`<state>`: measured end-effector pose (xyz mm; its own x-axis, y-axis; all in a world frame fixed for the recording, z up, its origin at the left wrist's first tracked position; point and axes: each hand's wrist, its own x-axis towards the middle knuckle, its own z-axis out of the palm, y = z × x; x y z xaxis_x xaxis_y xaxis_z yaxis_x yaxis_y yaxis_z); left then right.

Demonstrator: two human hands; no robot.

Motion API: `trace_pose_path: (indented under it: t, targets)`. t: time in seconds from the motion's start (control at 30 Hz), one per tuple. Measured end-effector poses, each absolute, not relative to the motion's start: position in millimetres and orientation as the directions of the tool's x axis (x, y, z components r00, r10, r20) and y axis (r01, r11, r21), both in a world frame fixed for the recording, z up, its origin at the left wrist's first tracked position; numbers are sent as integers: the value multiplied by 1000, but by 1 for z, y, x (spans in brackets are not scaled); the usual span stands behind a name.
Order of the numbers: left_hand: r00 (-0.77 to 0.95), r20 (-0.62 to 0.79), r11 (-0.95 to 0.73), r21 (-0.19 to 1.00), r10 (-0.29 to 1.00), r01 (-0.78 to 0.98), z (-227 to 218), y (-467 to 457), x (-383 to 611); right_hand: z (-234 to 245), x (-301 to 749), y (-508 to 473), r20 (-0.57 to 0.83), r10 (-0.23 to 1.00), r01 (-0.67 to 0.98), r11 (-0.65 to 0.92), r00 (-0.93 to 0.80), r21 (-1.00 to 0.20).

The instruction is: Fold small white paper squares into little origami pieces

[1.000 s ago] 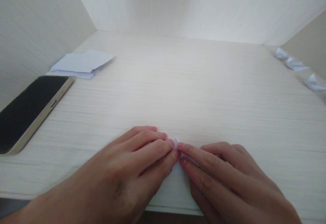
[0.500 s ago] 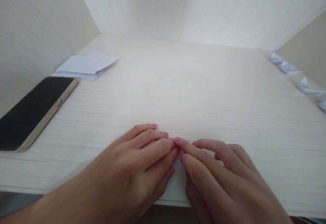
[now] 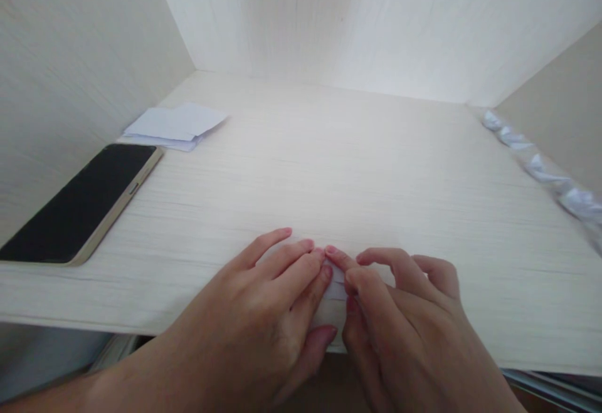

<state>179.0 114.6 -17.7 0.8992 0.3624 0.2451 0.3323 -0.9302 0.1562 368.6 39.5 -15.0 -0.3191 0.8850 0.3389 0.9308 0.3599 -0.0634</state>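
A small folded piece of white paper [image 3: 335,289] lies near the front edge of the table, mostly hidden under my fingers. My left hand [image 3: 277,300] holds its left side down, fingertips pressed on it and thumb lower, toward the table edge. My right hand [image 3: 399,313] grips the right side, with the index finger bent and the thumb beneath it. Another right fingertip touches the paper's top, close to my left fingertips. The outer fingers of my right hand are curled above the table.
A phone [image 3: 84,203] with a dark screen lies at the left. Behind it sits a stack of white paper sheets [image 3: 174,123] by the left wall. Several folded white paper pieces [image 3: 540,168] line the right wall. The table's front edge [image 3: 540,366] runs beneath my hands.
My right index finger has bent and drawn back, showing more of the paper. My left thumb has moved outward, away from the other fingers. The camera view has shifted slightly.
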Motion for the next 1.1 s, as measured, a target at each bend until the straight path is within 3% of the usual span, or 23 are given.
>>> trace_pose_path:
  t: [0.2, 0.4, 0.73, 0.83, 1.0, 1.1]
  targets:
    - [891, 227, -919, 128, 394, 374, -16, 109, 179, -15, 365, 33, 358, 890, 929, 348, -283, -130]
    - [898, 215, -923, 47, 384, 383, -12, 104, 181, -21, 373, 22, 346, 872, 914, 397, -345, -89]
    - [926, 157, -931, -75, 344, 358, -3, 101, 186, -13, 380, -14, 235, 921, 932, 344, -312, -112]
    - [923, 111, -926, -46, 369, 375, 1, 102, 186, -12, 380, -20, 219, 941, 946, 293, -259, -139]
    - [890, -2, -875, 186, 455, 448, 16, 119, 195, -15, 377, -18, 239, 946, 960, 255, -221, -119]
    - [871, -46, -837, 254, 490, 484, 26, 140, 209, -20, 376, -16, 264, 940, 963, 250, -216, -100]
